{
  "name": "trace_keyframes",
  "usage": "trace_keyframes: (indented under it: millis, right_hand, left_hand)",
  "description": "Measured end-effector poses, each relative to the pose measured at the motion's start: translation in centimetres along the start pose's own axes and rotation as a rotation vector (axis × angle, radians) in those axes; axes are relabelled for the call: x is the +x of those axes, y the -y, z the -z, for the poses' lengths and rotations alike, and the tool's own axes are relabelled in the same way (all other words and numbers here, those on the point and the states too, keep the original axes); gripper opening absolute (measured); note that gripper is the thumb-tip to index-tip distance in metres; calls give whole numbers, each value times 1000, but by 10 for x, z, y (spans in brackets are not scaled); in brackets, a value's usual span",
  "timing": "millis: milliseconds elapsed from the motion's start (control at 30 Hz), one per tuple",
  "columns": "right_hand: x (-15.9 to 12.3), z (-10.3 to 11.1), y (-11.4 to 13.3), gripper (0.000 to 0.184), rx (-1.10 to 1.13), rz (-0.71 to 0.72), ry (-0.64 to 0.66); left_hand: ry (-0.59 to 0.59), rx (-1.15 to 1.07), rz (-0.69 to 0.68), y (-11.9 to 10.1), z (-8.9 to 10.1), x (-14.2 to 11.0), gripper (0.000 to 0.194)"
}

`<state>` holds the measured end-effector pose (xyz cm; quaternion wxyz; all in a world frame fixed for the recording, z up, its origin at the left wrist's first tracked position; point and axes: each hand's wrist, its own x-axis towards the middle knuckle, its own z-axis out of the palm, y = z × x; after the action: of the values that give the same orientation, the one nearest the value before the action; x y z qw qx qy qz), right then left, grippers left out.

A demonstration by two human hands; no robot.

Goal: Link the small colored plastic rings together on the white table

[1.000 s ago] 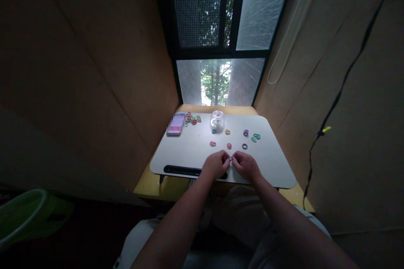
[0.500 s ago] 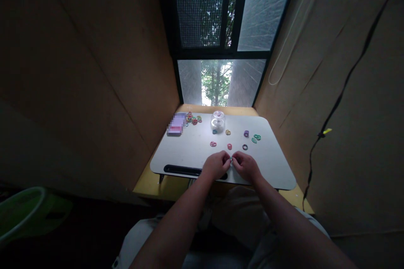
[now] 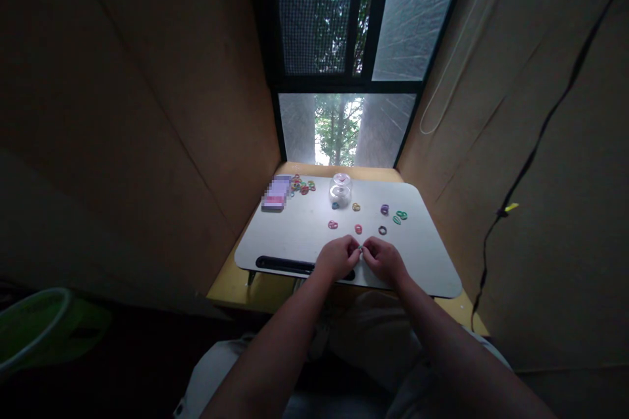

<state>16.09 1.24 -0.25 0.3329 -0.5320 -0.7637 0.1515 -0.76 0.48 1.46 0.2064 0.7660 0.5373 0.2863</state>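
Observation:
My left hand (image 3: 339, 256) and my right hand (image 3: 384, 258) meet over the front part of the white lap table, fingertips pinched together. Between them shows a bit of a small pale green elastic band (image 3: 361, 249), mostly hidden by the fingers. Just beyond lie small piles of coloured elastic bands: pink (image 3: 333, 224), red (image 3: 358, 229), black (image 3: 382, 230), yellow (image 3: 356, 207), purple (image 3: 384, 209) and green (image 3: 401, 215). A blue band (image 3: 335, 205) lies by the clear round jar (image 3: 341, 191).
The white lap table (image 3: 285, 236) stands on a yellowish ledge beneath a window, between two walls. A mixed heap of bands (image 3: 303, 187) lies beside a blurred lilac flat object (image 3: 276, 193) at back left. A black slot (image 3: 285, 266) runs along the front edge. A green basin (image 3: 54, 327) stands low left.
The view has shifted very slightly. Both hands stay pinched at the same place, with only a slight change at the fingertips; the piles and the jar have not moved.

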Motion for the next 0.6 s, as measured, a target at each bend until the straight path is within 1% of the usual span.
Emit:
trace_keyframes:
  millis: [200, 433, 600]
  right_hand:
    - [0, -1, -1, 14, -1, 4, -18]
    - [0, -1, -1, 18, 2, -2, -12]
    - [-1, 0, 0, 17, -10, 8, -11]
  left_hand:
    - [26, -20, 36, -3, 2, 0, 19]
    - [-1, -18, 31, -3, 3, -1, 17]
    - [-32, -39, 17, 1, 0, 0, 14]
